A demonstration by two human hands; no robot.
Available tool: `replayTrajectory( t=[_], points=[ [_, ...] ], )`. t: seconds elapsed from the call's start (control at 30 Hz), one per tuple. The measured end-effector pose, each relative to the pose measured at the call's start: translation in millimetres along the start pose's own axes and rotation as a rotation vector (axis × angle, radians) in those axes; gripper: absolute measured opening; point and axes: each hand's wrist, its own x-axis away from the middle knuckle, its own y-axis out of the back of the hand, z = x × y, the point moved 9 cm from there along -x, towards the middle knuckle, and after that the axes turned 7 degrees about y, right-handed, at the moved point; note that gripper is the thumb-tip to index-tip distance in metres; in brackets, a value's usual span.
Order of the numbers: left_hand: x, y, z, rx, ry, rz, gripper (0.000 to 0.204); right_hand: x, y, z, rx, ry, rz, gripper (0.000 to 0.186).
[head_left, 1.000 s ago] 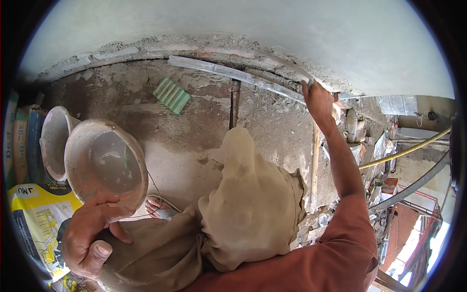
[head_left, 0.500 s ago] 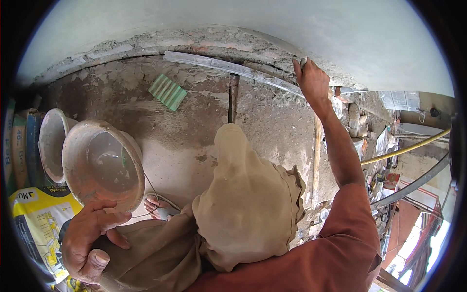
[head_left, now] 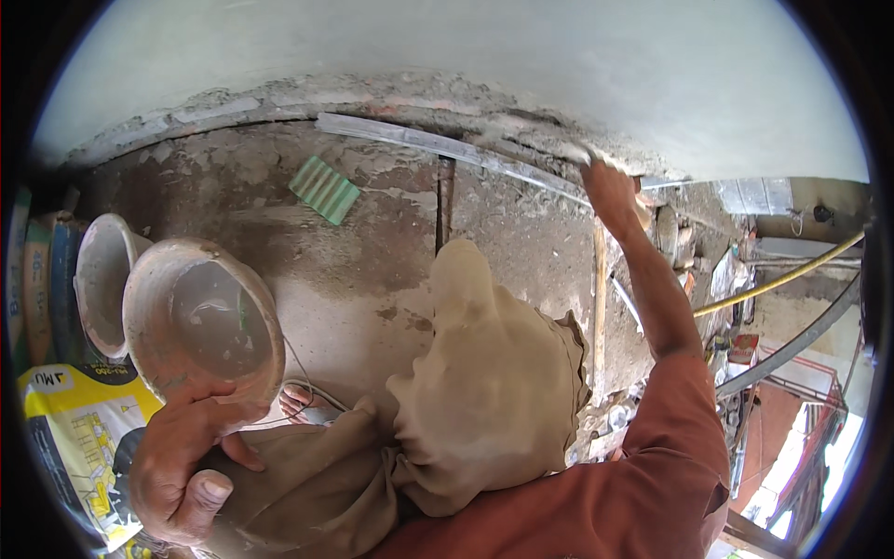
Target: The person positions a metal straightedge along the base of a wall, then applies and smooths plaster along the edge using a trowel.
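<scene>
At the lower left my left hand (head_left: 186,461) rests on my knee in brown trousers (head_left: 298,475); its fingers are loosely bent and apart, with nothing in them. My right arm reaches out to the foot of the pale wall (head_left: 447,42). There my right hand (head_left: 610,194) is closed, back of the hand upward, against the rough, unplastered strip (head_left: 438,98) along the wall's base. A small pale bit shows at its fingertips, but the hand and motion blur hide what it grips.
Near my left hand stand a bucket of cloudy water (head_left: 209,317), a second bucket (head_left: 102,279) and a yellow-and-white bag (head_left: 84,447). A long metal strip (head_left: 400,135) lies along the wall, a green striped piece (head_left: 323,190) on the floor. Rubble and a yellow hose (head_left: 782,270) are at right.
My right hand has moved down and slightly right along the wall's foot, toward me. The view has shifted a little; my left hand stays on the knee.
</scene>
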Motion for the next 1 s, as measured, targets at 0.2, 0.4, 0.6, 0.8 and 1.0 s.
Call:
replayTrajectory(
  t=[0.2, 0.4, 0.6, 0.8, 1.0],
  points=[
    [1.1, -0.6, -14.7, -0.072, -0.219, 0.135, 0.065, 68.2, -4.4, 3.4, -0.389, -0.125, -0.083, 0.032],
    [-25.6, -13.2, -8.3, -0.081, -0.207, 0.228, 0.065, 21.8, 57.4, 81.9, -0.531, 0.234, -0.174, 0.030],
    [-10.2, -10.4, -14.0, -0.040, -0.058, 0.125, 0.075, -17.7, 88.4, 95.7, -0.450, 0.300, -0.189, 0.036],
    [-12.7, -10.4, -15.1, -0.018, -0.079, 0.094, 0.074, -30.6, 96.5, 89.6, -0.385, 0.246, -0.177, 0.042],
    [-16.6, -10.3, -11.3, -0.019, -0.064, 0.061, 0.074, -35.4, 91.2, 88.5, -0.350, 0.238, -0.178, 0.042]
  ],
)
